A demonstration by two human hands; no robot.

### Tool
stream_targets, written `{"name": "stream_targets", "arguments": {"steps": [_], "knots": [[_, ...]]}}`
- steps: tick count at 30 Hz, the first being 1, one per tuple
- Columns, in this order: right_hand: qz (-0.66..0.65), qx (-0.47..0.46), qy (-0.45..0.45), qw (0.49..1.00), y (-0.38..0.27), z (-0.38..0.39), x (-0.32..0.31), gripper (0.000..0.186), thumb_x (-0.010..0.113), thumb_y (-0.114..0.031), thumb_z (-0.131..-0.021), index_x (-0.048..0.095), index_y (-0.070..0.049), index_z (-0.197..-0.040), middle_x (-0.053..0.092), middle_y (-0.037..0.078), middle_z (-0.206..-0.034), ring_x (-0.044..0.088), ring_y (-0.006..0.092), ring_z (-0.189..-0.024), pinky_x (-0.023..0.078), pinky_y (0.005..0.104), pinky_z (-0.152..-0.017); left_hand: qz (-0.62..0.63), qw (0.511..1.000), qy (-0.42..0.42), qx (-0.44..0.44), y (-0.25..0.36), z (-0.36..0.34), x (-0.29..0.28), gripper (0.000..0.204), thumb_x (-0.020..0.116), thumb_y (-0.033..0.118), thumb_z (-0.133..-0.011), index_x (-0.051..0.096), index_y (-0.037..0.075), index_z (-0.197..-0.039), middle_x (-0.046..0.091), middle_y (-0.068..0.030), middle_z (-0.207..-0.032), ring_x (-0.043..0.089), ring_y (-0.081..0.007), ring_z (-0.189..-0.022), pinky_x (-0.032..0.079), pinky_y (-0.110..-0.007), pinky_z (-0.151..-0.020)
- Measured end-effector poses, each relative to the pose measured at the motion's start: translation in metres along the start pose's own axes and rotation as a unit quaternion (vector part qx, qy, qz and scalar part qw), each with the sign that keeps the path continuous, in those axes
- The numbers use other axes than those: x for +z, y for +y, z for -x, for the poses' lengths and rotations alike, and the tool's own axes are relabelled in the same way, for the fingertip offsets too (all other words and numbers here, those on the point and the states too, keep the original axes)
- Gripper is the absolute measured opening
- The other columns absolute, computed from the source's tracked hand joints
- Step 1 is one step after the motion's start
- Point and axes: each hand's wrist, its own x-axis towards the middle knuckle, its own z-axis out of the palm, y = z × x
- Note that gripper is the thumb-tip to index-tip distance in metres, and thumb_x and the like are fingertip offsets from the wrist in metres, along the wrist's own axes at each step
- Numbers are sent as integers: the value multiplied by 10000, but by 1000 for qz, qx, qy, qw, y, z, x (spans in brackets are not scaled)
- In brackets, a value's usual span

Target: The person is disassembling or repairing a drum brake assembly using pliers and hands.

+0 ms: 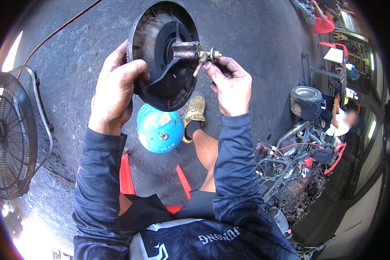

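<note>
The person sits on a low red stool (126, 177) with knees apart, so the work hangs in the clear space above the floor (255, 39).

Both forearms in dark blue sleeves (232, 173) rise from the seat to chest height, bringing the part close enough to inspect.

The left hand (115, 93) is closed around the left rim of a round black housing (162, 58). The thumb lies across the open face and the other fingers wrap behind. This grip holds the housing on edge, with its hollow side turned toward the person and its centre exposed.

The right hand (230, 86) is nearly closed, with its fingertips pinched on a small brass fitting (208, 56). The fitting sits at the outer end of a short metal stub (185, 50) that projects from the centre of the housing. A thin pin hangs down from the fitting. The light pinch suits a small part that needs fingertip control, while the left hand takes the weight.

Below the housing, a blue gas cylinder (160, 130) lies on the floor between the feet, just beside the tan shoe (195, 110).

At the left edge of the floor stands a black caged fan (11, 134). Toward the right edge stands a stripped machine frame (297, 169) with loose wiring, and a small tyre (307, 100) sits beyond it. Another person in a pink top (323, 24) works at the far right corner, well apart.
</note>
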Motion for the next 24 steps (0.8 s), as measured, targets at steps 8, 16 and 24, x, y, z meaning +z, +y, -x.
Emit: {"name": "stream_targets", "arguments": {"steps": [8, 16, 24], "knots": [[31, -11, 7, 999, 1, -1, 1, 171, 707, -53, -812, 651, 43, -941, 638, 27, -780, 558, 49, -676, 448, 168, -595, 27, 998, 52, -10, -2, -1, -1, 563, 544, 18, -741, 439, -69, -1288, 584, -41, -813, 534, -104, -703, 433, -228, -659], [69, -54, 4, 996, 3, 0, 0, 130, 701, -66, -813, 656, 39, -874, 622, 4, -739, 545, 41, -666, 447, 187, -593, 18, 1000, 7, 0, 2, 0, 3, 454, 525, 16, -749, 538, -15, -1202, 579, -17, -813, 507, -90, -703, 420, -224, -667], [90, -145, 8, 985, 11, -4, -5, 129, 709, -61, -804, 651, 36, -866, 621, 9, -760, 537, 42, -654, 450, 190, -588, 14, 1000, 9, 4, 2, 0, 4, 477, 533, 18, -748, 513, -31, -1221, 578, -26, -805, 514, -96, -700, 420, -224, -667]]}}
